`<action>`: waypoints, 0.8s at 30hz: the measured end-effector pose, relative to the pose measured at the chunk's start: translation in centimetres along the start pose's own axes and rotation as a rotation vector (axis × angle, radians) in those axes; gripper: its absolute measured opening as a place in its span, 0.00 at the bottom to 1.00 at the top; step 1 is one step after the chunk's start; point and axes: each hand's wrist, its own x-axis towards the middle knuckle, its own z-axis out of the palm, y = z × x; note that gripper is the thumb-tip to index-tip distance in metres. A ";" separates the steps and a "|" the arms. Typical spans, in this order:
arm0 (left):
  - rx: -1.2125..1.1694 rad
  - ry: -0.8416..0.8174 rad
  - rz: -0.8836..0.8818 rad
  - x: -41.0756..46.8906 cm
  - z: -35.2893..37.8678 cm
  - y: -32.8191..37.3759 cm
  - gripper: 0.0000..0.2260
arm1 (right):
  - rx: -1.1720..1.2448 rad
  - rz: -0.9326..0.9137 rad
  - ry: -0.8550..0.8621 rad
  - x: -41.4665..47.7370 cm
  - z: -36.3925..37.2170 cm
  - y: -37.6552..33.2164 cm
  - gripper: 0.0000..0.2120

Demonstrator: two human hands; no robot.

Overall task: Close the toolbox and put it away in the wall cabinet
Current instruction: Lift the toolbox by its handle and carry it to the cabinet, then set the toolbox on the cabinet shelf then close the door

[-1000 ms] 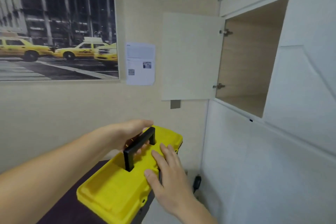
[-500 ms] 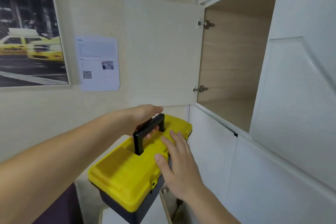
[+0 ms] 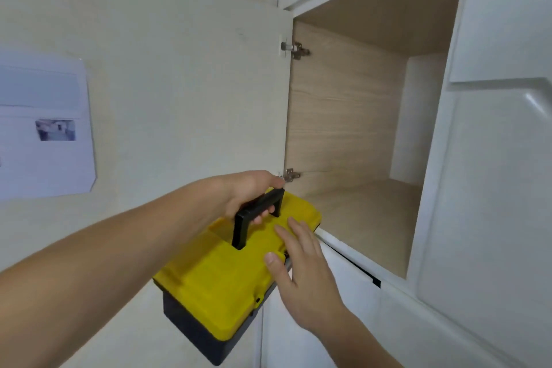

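The toolbox (image 3: 215, 287) has a yellow lid, a dark base and a black handle, and its lid is down. It hangs in the air with its far end at the front edge of the wall cabinet's shelf (image 3: 367, 218). My left hand (image 3: 251, 188) is shut on the black handle. My right hand (image 3: 301, 272) lies flat with spread fingers against the lid's right side. The cabinet is open and its wooden inside holds nothing that I can see.
The cabinet door (image 3: 185, 92) stands swung open to the left, hinges at its right edge. A white paper sheet (image 3: 44, 134) hangs on the wall at far left. White cabinet fronts (image 3: 493, 188) run along the right and below the opening.
The toolbox has risen from the dark table up to the level of the cabinet shelf and moved right toward the opening. Both hands kept their hold and placement.
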 end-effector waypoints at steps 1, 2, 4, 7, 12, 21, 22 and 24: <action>0.017 -0.011 0.030 1.5 0.0 1.1 0.20 | -0.009 0.015 0.022 1.3 -0.2 0.8 0.32; 0.038 -0.022 0.060 3.0 0.1 2.2 0.18 | -0.018 0.031 0.043 2.7 -0.5 1.6 0.32; 0.075 -0.044 0.112 5.7 0.4 4.4 0.13 | -0.042 0.060 0.072 5.2 -1.5 3.3 0.32; 0.081 -0.077 0.170 9.3 1.1 7.8 0.09 | -0.096 0.087 0.072 8.6 -3.7 6.4 0.30; 0.111 -0.094 0.233 14.5 3.9 12.5 0.08 | -0.222 0.174 0.057 12.7 -7.0 11.0 0.31; 0.229 -0.171 0.322 24.4 9.9 18.3 0.08 | -0.414 0.557 -0.004 18.5 -8.9 17.1 0.30; 0.231 -0.183 0.329 25.6 10.5 18.8 0.08 | -0.417 0.604 0.000 19.1 -8.7 17.6 0.30; 0.215 -0.205 0.341 27.6 11.4 19.4 0.06 | -0.427 0.699 -0.008 20.2 -8.4 18.7 0.29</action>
